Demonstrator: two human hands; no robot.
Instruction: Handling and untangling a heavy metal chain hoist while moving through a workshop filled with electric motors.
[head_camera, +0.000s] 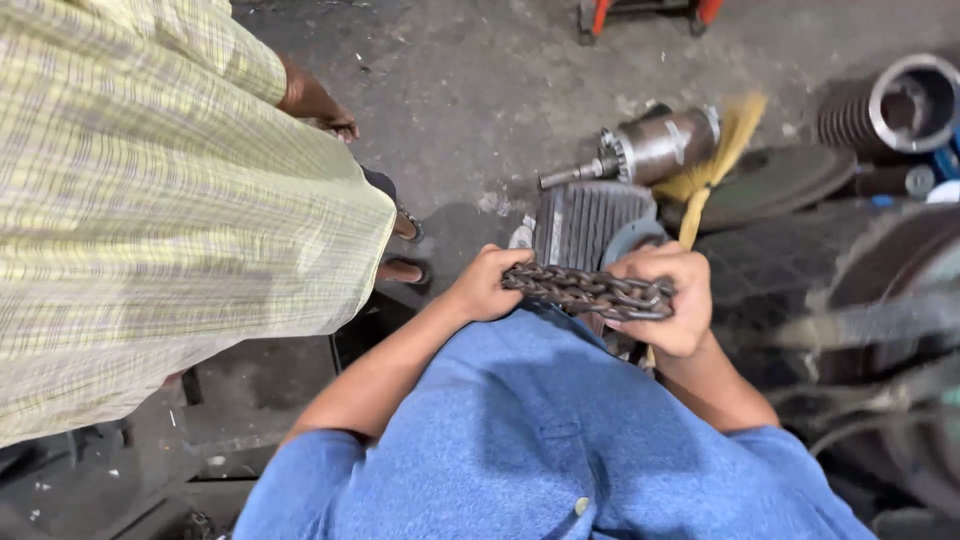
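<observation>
Far left: a second person in a yellow checked shirt (150, 200) stands close by, 1 hand (318, 105) hanging at the side, 2 sandalled feet (402, 250) on the concrete floor (480, 90).

Centre: the wearer's blue shirt (540, 440) fills the lower frame. Both forearms reach forward. Left hand (490, 283) is closed in a fist around the left end of a chain (590, 291). The chain is dark steel, bunched in several strands, and runs roughly level between the 2 fists, held in front of the chest above the floor parts. Right hand (665, 298) is closed around the chain's right end, fingers curled over the links.

Just beyond the hands: a grey finned housing (580, 220) on the floor. Behind it, a motor (650, 148) with a shaft pointing left, lying on its side. A yellow brush (715, 165) leans across beside the motor.

Right: a dark round plate (790, 178), then a ribbed cylinder (895, 108) at the upper corner. Blurred cables (880, 400) at lower right.
</observation>
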